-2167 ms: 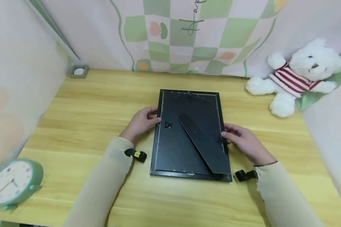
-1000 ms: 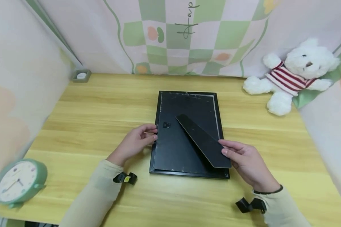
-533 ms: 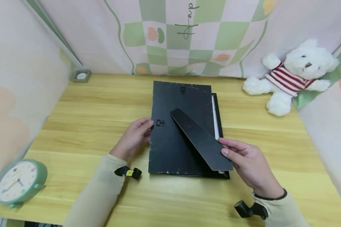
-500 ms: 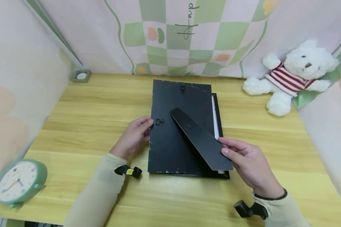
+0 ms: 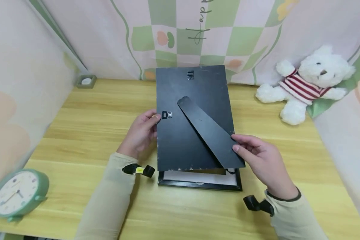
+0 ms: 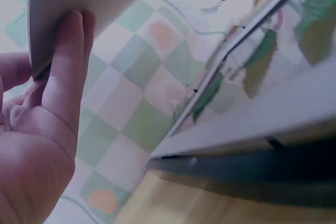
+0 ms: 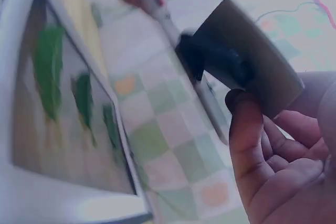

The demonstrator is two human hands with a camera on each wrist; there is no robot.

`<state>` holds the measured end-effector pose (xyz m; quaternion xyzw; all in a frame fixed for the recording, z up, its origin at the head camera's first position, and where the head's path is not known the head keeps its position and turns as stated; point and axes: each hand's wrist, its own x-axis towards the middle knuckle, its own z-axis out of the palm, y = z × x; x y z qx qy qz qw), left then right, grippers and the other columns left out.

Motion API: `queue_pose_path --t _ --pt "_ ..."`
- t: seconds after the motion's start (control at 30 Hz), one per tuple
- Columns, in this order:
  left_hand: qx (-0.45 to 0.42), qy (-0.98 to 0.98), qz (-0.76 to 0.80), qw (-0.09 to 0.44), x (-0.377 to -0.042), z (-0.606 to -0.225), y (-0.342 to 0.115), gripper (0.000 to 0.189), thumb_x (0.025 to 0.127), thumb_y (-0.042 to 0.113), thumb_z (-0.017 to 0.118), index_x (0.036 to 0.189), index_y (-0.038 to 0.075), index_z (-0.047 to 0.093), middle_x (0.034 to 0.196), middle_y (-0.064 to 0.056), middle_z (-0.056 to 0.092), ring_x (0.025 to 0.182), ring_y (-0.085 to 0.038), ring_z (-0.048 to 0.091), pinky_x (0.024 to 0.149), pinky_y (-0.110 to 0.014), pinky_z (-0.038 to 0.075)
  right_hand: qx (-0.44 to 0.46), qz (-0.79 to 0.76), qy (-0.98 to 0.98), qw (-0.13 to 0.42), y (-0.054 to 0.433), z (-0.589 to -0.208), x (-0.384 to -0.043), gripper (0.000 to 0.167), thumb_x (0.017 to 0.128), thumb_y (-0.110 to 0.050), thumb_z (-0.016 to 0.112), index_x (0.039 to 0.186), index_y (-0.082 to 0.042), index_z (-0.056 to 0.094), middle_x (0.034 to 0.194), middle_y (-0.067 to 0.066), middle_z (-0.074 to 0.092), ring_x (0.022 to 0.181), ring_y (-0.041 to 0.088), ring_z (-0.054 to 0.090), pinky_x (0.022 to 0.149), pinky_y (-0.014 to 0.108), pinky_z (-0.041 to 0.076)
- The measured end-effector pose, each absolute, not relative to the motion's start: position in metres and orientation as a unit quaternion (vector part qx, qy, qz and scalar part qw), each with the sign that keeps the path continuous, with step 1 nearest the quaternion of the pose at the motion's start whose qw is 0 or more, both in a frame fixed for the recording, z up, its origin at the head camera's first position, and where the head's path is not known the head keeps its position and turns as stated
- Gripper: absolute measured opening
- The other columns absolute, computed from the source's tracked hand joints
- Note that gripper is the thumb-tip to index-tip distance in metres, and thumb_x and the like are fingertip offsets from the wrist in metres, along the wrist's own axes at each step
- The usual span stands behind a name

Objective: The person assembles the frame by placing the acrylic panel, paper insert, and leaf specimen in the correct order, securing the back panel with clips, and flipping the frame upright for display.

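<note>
In the head view a black picture frame backing board is lifted and tilted above a black picture frame, whose front rim and white inside show below it. My left hand pinches the board's left edge, thumb on top. With thumb and fingers, my right hand pinches the lower end of the easel leg fixed to the board. Both wrist views look beneath the board: green leaves sit inside the white-edged frame. In the right wrist view the easel leg stands between thumb and fingers.
A green alarm clock stands at the table's left. At the back right sits a white teddy bear in a striped shirt. A small grey square holder is in the back left corner. A checked cloth hangs behind the wooden table.
The backing board has come out of the frame, rising and shifting away from me, uncovering the white inside. My right hand went from the frame's edge to the easel leg; both hands have since risen.
</note>
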<state>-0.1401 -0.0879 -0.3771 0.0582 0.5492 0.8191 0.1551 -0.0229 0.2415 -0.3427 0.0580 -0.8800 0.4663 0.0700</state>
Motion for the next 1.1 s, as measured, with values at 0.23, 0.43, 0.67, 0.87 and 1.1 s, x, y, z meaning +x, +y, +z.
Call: queue_pose_path --t 0.23,0.43,0.67,0.87,1.1 --pt "0.044 0.53 0.835 0.139 -0.15 -0.374 -0.083 0.02 0.106 0.009 0.048 0.115 0.005 0.065 0.091 -0.004 0.071 0.068 -0.011 0.063 0.058 -0.021 0.056 0.073 0.39 -0.909 0.125 0.243 -0.338 -0.049 0.018 0.089 -0.01 0.077 0.107 -0.011 0.076 0.09 -0.001 0.065 0.073 0.008 0.056 0.06 0.014 0.045" --pt "0.035 0.498 0.858 0.122 -0.155 -0.376 -0.084 0.02 0.106 0.008 0.047 0.117 0.005 0.063 0.093 -0.004 0.07 0.068 -0.011 0.065 0.057 -0.021 0.057 0.033 0.436 -0.896 0.073 0.244 -0.332 -0.073 0.038 0.091 -0.021 0.077 0.125 -0.01 0.067 0.103 0.005 0.067 0.082 0.007 0.062 0.065 0.014 0.049" --pt "0.042 0.46 0.879 0.118 -0.16 -0.374 -0.087 0.019 0.107 0.008 0.046 0.118 0.004 0.062 0.097 -0.005 0.07 0.071 -0.011 0.066 0.064 -0.023 0.059 0.051 0.648 -0.758 -0.044 0.245 -0.334 -0.088 0.024 0.099 -0.013 0.065 0.119 0.0 0.068 0.099 -0.002 0.074 0.085 0.006 0.07 0.073 0.021 0.059" --pt "0.033 0.468 0.877 0.108 -0.161 -0.371 -0.09 0.018 0.106 0.009 0.048 0.115 0.005 0.064 0.097 -0.005 0.071 0.072 -0.011 0.066 0.064 -0.022 0.058 0.087 0.768 -0.631 -0.058 0.237 -0.342 -0.09 0.016 0.099 0.001 0.059 0.107 -0.003 0.072 0.095 0.007 0.075 0.081 0.012 0.072 0.07 0.024 0.06" --pt "0.039 0.483 0.869 0.102 -0.158 -0.374 -0.095 0.02 0.105 0.004 0.048 0.11 0.008 0.067 0.097 -0.004 0.07 0.076 -0.012 0.065 0.063 -0.022 0.056 0.098 0.793 -0.6 -0.045 0.23 -0.343 -0.088 0.019 0.099 0.007 0.055 0.108 0.0 0.071 0.093 0.009 0.074 0.078 0.015 0.073 0.068 0.026 0.061"
